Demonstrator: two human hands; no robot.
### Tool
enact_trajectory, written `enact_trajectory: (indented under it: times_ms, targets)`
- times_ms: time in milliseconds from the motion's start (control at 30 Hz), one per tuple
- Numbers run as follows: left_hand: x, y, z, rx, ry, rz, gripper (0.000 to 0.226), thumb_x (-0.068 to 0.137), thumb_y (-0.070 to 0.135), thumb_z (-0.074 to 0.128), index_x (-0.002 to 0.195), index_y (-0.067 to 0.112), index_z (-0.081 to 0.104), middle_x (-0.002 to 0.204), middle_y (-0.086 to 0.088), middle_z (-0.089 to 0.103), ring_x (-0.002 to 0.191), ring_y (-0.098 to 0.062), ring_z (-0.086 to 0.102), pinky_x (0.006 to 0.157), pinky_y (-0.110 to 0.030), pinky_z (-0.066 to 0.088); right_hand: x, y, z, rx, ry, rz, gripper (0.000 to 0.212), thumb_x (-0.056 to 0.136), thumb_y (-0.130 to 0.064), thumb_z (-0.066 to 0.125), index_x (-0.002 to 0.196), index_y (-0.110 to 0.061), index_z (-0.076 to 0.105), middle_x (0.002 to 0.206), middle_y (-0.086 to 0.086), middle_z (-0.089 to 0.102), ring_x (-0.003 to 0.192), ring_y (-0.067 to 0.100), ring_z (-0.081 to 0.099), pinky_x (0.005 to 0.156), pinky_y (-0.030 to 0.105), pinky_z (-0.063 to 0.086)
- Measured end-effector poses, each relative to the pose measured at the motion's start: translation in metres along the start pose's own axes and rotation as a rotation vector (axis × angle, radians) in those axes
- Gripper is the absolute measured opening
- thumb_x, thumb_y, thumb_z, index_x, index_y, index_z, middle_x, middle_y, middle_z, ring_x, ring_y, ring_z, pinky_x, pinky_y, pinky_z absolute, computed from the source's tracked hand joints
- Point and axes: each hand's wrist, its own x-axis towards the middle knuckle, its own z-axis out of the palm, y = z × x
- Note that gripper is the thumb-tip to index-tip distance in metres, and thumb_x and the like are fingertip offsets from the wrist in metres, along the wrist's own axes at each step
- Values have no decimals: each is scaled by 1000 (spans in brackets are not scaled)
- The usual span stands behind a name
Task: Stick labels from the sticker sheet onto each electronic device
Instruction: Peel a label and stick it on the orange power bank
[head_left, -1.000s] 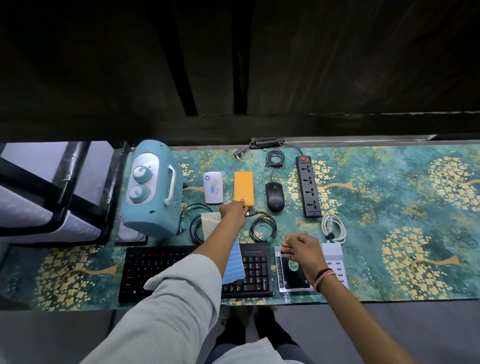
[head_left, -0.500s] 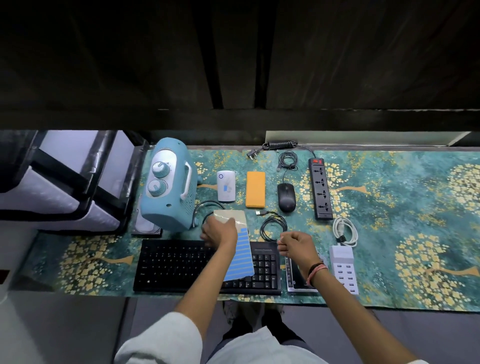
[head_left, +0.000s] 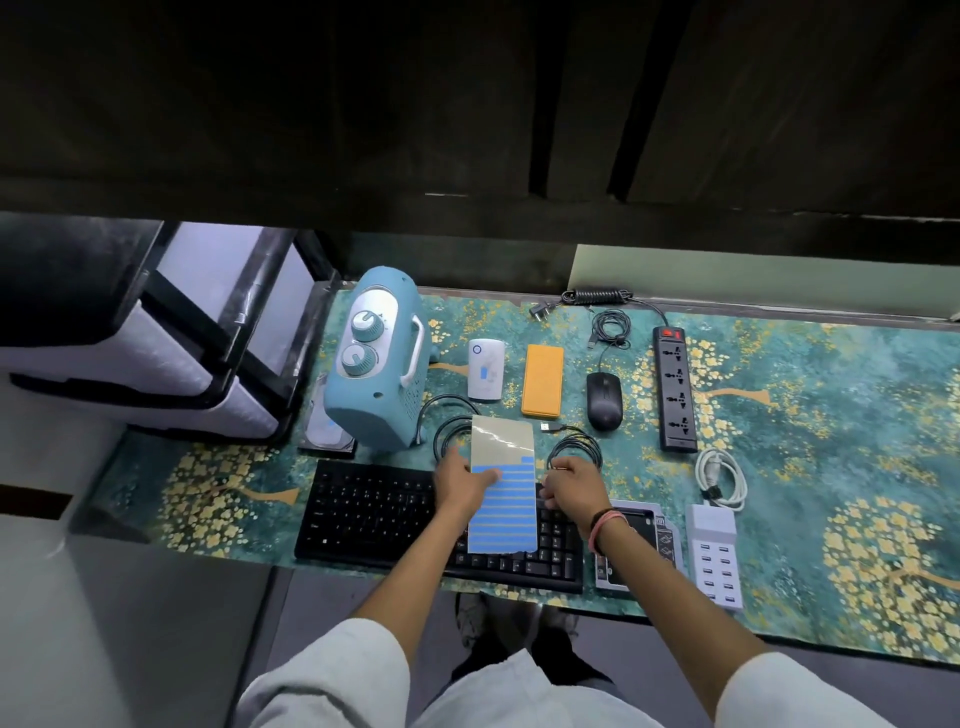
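Note:
My left hand (head_left: 462, 486) holds the sticker sheet (head_left: 503, 499) by its left edge, thumb on top; the sheet's upper part is bare backing and blue labels fill the lower part. It hovers over the black keyboard (head_left: 374, 514). My right hand (head_left: 571, 488) is curled at the sheet's right edge, fingertips touching it. Behind lie the blue speaker (head_left: 376, 358), the white device (head_left: 485, 369) with a blue mark on it, the orange power bank (head_left: 543, 380), the black mouse (head_left: 604, 400) and the power strip (head_left: 675, 387).
A hard drive (head_left: 324, 434) sits beside the speaker. A drive caddy (head_left: 649, 540) and a white USB charger hub (head_left: 714, 556) lie right of the keyboard. Coiled black cables (head_left: 574, 447), a white cable (head_left: 722, 478) and a green patterned mat (head_left: 841, 467) cover the table.
My left hand drew back from the orange power bank to the sticker sheet and took hold of it. My right hand moved left to the sheet's right edge.

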Motion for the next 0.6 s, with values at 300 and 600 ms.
enact_trajectory:
  times_ms: [300, 600]
  targets:
    - [-7, 9, -7, -510, -417, -149, 35, 89, 2, 72, 122, -7, 65, 119, -28, 70, 102, -44, 71, 87, -58, 59, 2, 0, 4, 33, 40, -20, 23, 94, -6, 59, 117, -5, 60, 91, 15, 65, 73, 23, 62, 62, 31, 52]
    - [-13, -2, -9, -557, -531, -53, 33, 87, -9, 68, 119, -5, 68, 117, -28, 70, 106, -49, 68, 94, -64, 53, -7, -2, 19, -210, 135, -271, 18, 85, -27, 74, 96, -13, 79, 89, 0, 76, 76, 18, 70, 77, 42, 60]
